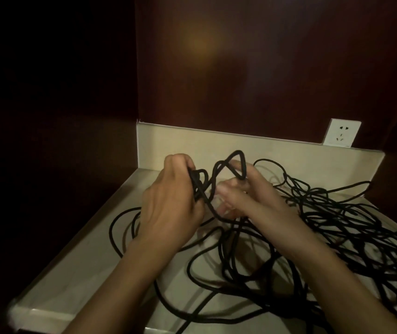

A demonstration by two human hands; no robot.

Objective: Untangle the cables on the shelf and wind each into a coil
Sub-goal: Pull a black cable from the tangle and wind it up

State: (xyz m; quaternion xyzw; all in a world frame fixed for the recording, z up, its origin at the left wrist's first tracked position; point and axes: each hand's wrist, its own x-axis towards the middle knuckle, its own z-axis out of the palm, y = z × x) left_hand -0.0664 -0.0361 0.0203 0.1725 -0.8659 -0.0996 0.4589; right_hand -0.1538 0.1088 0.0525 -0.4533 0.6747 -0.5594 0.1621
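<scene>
Two hands work above the middle of a pale shelf [77,268], close to each other but not touching. The left hand [171,208] is seen from its back, with the fingers curled in toward the palm. It grips a small bundle of black cable loops [198,182] between the curled fingers and the thumb side; the loops come out at the right of the fist.

The right hand [248,198] is partly blurred. Its fingers are bent and point to the left, toward the other hand. One tall loop [237,162] of the same black cable goes over the upper fingers and stands up above the hand. Whether the lower fingers pinch a strand or only touch it, I cannot tell, because of the blur.

The rest of the tangled cables [337,227] lies on the shelf, mostly to the right and in front of the hands, in many loose crossing loops. Some loops also pass under the left wrist to the left side.

Behind, a white wall socket [342,132] sits on the dark brown back wall [265,68], just above the pale upstand of the shelf.
</scene>
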